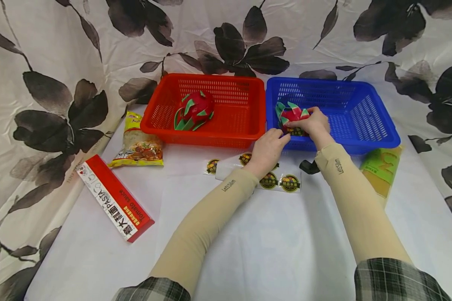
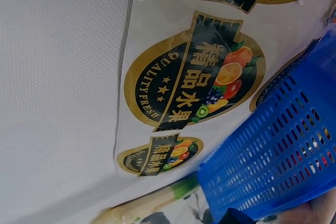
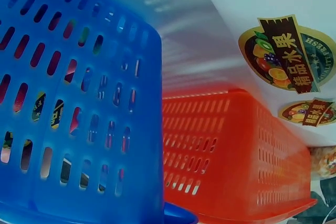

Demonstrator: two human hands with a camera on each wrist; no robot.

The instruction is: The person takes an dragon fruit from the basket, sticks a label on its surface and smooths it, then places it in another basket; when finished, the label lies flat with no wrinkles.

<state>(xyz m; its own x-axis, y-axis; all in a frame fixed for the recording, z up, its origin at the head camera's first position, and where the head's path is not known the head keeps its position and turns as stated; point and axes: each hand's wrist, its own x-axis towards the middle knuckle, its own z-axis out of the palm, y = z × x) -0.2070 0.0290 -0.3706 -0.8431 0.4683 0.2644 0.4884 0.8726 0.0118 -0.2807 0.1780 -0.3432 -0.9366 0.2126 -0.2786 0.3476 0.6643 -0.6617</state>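
In the head view my right hand (image 1: 315,124) reaches into the blue basket (image 1: 365,113) and grips a red dragon fruit (image 1: 293,113) with green-tipped scales at its left end. A dark and gold label (image 1: 296,131) shows low on that fruit, beside the fingers. My left hand (image 1: 268,151) rests at the front rim where the two baskets meet, its fingertips over the blue basket's corner. Another dragon fruit (image 1: 199,109) lies in the red basket (image 1: 233,115). Beneath my left wrist, sheets of round fruit stickers (image 1: 268,181) lie on the table, seen closely as a sticker (image 2: 194,77) in the left wrist view.
A yellow noodle bag (image 1: 139,144) stands left of the red basket, with a red and white pasta box (image 1: 115,197) in front of it. A yellow-green package (image 1: 382,169) lies partly beneath the blue basket's right end. A small black object (image 1: 309,167) is near my right wrist.
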